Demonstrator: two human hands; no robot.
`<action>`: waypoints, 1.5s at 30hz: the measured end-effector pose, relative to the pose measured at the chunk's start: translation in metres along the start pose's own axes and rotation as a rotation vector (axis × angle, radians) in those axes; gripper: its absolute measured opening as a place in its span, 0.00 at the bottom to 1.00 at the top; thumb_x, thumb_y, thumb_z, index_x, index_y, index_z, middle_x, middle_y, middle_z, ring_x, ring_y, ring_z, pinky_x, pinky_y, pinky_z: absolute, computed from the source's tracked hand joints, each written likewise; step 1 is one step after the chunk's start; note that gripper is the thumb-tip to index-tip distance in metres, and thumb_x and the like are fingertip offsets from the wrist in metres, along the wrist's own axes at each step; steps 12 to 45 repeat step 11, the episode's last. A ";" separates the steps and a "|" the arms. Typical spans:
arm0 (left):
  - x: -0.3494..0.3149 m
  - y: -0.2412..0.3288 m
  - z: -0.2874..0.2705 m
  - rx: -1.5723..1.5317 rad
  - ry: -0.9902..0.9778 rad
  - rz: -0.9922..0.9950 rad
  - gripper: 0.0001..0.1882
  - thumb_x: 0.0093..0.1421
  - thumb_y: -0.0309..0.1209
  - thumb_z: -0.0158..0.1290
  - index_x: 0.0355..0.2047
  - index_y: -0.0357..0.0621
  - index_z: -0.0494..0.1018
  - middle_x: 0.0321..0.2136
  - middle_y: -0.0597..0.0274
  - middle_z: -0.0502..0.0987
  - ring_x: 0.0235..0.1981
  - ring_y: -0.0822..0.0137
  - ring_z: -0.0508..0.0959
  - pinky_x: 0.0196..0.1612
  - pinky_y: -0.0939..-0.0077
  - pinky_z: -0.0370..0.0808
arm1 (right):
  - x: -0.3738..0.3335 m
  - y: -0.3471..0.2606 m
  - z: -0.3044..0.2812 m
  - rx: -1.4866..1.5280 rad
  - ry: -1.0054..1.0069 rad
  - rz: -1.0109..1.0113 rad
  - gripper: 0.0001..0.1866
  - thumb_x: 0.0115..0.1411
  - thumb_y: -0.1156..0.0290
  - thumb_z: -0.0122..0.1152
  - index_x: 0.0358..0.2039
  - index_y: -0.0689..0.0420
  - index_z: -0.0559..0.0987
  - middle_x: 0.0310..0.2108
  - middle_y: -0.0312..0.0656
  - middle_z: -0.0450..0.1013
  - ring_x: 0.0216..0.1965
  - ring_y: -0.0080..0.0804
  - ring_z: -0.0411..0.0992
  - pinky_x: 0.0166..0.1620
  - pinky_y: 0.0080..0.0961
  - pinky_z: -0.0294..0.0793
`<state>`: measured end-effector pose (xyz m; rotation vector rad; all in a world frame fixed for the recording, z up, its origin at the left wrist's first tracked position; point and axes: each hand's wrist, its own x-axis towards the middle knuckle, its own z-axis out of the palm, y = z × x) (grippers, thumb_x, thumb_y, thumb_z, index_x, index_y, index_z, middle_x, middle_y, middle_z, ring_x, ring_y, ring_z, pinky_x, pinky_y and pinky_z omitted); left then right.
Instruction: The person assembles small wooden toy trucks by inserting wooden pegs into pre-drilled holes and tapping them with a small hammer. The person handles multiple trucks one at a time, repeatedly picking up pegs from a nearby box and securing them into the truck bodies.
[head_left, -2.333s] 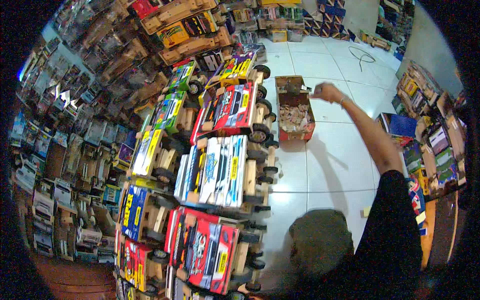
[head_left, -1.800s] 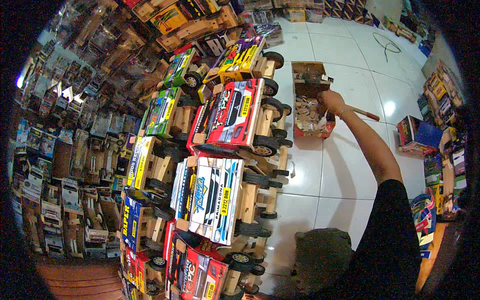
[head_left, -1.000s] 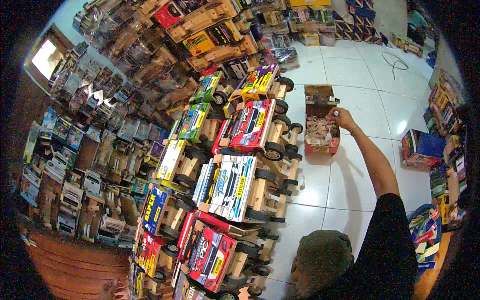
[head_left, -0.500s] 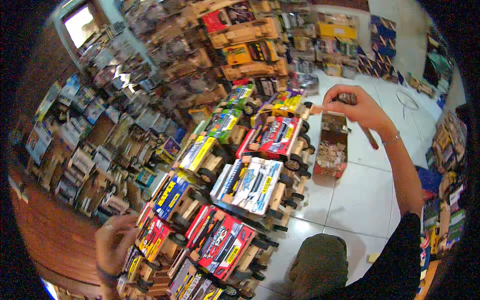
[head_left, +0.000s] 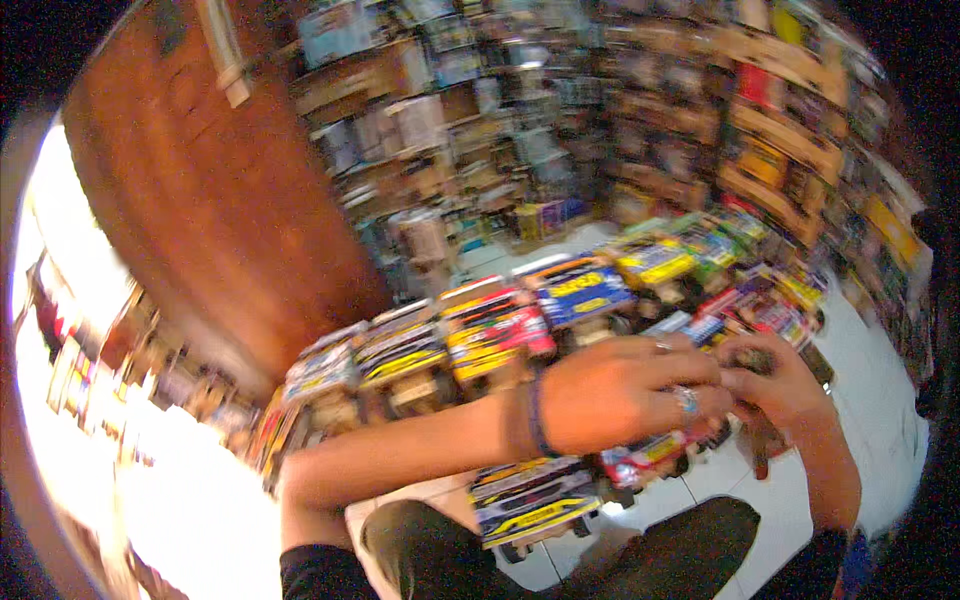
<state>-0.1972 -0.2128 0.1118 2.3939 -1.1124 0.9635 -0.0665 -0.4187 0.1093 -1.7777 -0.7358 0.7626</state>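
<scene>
Both my hands meet at the right, over a double row of wooden toy trucks with bright printed panels and black wheels. My right hand is curled round a tool with a brown handle; its dark other end is mostly covered by the fingers. My left hand, wearing rings and a dark wristband, has its bent fingers drawn together against the right hand's fingertips. Anything between them is hidden. Below my left forearm sits a black and yellow toy truck. A blue toy truck stands beyond my left hand.
Blurred stacks of boxes and toy parts fill the back. A brown wooden panel rises at the left, beside a bright opening. My knees are close below the trucks, over white floor tiles.
My view has swung left. My left hand has crossed over the trucks to join the right hand, which still holds the brown-handled tool.
</scene>
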 end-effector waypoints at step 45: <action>-0.200 -0.013 -0.156 -0.095 0.207 -1.010 0.13 0.62 0.33 0.58 0.45 0.44 0.79 0.38 0.58 0.82 0.38 0.62 0.82 0.47 0.69 0.77 | 0.009 0.095 -0.076 0.185 0.587 -0.113 0.17 0.68 0.57 0.52 0.53 0.48 0.73 0.49 0.38 0.70 0.44 0.27 0.70 0.39 0.21 0.74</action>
